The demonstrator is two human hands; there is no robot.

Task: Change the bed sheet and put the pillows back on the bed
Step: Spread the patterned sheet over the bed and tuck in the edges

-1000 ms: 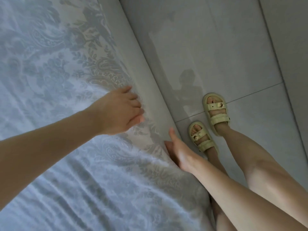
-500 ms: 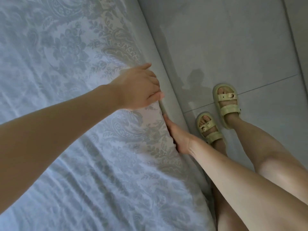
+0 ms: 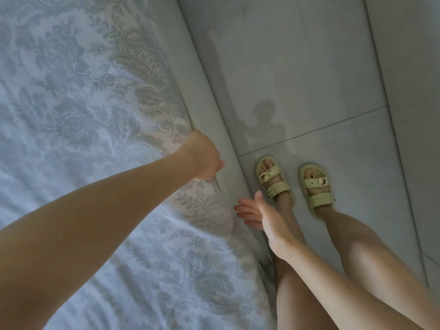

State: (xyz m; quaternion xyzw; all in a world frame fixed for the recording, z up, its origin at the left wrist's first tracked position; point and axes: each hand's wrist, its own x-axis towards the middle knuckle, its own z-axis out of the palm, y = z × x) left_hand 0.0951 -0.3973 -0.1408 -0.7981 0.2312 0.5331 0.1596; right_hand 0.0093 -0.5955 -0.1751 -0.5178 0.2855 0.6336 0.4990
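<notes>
My left hand (image 3: 204, 160) on the edge of the flowery bed sheet (image 3: 83, 115), fingers hidden, maybe down by the bed frame (image 3: 197, 91), can't tell if gripping, my right hand (image 3: 259, 216) nearby, fingers loose and spread, holding nothing

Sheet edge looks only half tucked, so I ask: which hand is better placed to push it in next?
Probably left: the left hand is on the sheet edge at the frame gap, while the right hand is open beside the frame.
</notes>
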